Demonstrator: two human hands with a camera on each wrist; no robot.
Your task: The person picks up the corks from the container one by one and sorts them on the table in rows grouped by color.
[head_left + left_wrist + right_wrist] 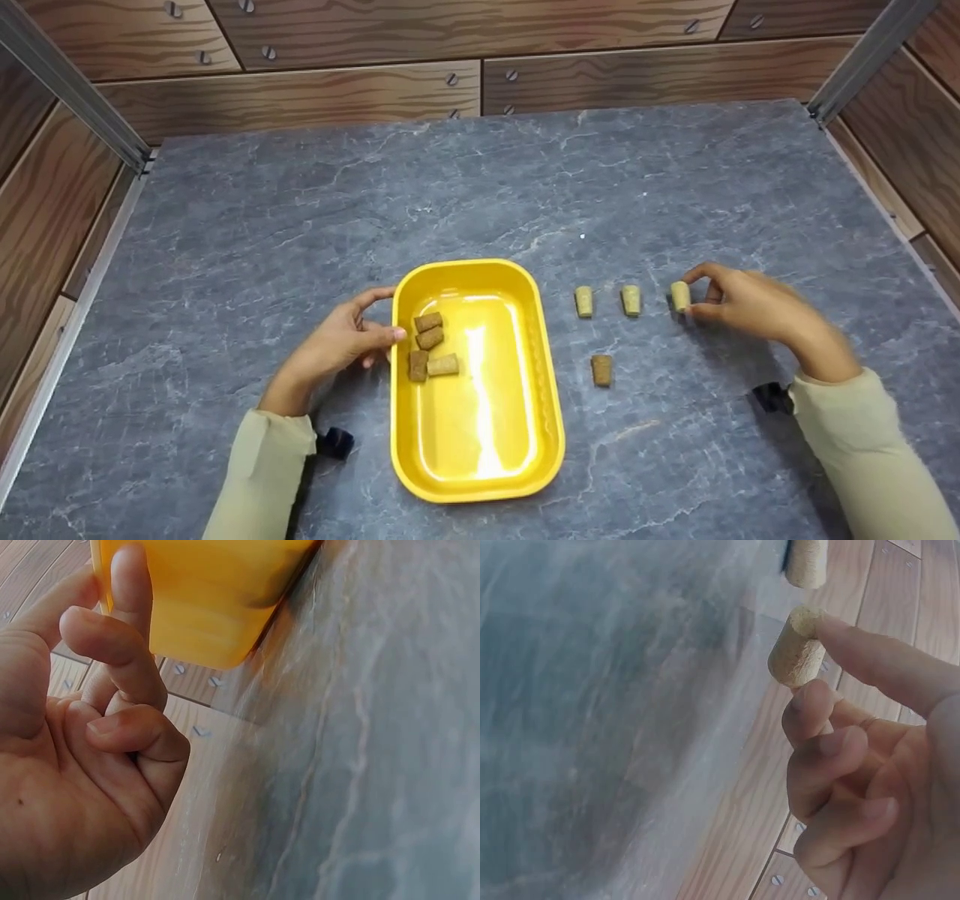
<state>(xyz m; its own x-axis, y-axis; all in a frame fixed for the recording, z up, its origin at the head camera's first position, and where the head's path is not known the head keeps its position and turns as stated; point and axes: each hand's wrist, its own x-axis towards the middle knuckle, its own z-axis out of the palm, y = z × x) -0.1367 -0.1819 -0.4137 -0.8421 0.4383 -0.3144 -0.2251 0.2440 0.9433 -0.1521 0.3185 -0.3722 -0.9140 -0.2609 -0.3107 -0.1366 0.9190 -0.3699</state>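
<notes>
A yellow tray (551, 450) lies on the tabletop, its left rim held by my left hand (341, 341) with the thumb on top and the fingers along the outer wall. Inside, at the tray's left side, are three brown corks (430, 338) and one pale cork (444, 365). My right hand (757, 304) pinches another pale cork (680, 297) between thumb and index finger; the right wrist view shows this cork (795, 652) at the fingertips. Left of it stand two more pale corks, a nearer one (631, 300) and a farther one (584, 301).
Below the row of pale corks is a single brown cork (601, 370), right of the tray. The grey marbled tabletop (375, 202) is bounded by wood-patterned panels (300, 90) at the back and sides, with metal posts (82, 97) at the back corners.
</notes>
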